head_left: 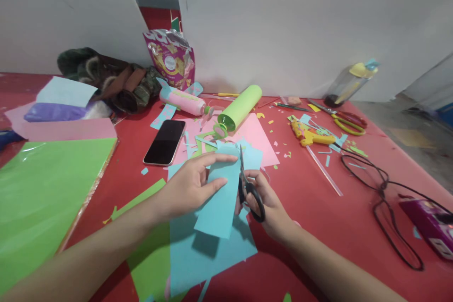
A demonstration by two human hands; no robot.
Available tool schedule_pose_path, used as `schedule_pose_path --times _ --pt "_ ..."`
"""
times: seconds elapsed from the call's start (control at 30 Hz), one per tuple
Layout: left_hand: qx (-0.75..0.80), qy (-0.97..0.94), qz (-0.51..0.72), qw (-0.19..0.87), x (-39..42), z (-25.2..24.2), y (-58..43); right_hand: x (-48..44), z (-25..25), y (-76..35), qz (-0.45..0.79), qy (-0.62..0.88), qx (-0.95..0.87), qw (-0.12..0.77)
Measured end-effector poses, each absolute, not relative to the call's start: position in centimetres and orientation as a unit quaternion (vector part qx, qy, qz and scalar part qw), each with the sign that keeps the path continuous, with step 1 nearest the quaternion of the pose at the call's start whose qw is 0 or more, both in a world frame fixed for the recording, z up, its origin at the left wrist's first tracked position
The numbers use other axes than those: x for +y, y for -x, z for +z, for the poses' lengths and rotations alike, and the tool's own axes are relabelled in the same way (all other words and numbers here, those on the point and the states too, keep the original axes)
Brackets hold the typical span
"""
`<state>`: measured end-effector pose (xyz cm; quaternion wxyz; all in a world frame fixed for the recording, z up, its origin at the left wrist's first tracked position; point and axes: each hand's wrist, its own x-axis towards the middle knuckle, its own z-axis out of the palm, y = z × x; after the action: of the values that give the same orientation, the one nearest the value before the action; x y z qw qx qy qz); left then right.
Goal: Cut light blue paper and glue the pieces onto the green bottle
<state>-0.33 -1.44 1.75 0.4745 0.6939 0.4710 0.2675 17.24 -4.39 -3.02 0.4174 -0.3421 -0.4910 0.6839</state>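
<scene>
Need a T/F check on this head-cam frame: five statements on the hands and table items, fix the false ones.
1. The right hand holds black-handled scissors. True.
2. The left hand holds a marker. False: it holds a light-blue paper piece.
3. The smartphone has a dark screen. True.
4. The glue gun is blue. False: it is yellow.
5. In the picture, the purple snack bag is left of the glue gun. True.

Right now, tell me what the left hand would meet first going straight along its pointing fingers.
Most likely the scissors in the right hand: their blades stand just ahead of the left hand, which holds the blue paper. One view leaves depth unclear.
</scene>
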Motion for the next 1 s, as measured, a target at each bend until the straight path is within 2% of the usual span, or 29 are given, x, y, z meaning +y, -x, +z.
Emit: schedule_pose_path --times 0.43,0.67,1.0 --pt "0.44 -0.688 0.26 0.515 -1.17 2.0 0.49 -4.4 -3.18 -17.22 0.682 0.326 -0.499 0.422" --pt "0.439 -0.725 0.239 0.474 -0.87 2.54 0.78 -4.45 -3.08 -17.28 0.686 0.329 -0.496 0.418" --pt "0.433 -0.729 0.206 0.489 -0.64 2.62 1.35 -4.48 -3.03 -17.22 0.69 0.321 -0.496 0.418"
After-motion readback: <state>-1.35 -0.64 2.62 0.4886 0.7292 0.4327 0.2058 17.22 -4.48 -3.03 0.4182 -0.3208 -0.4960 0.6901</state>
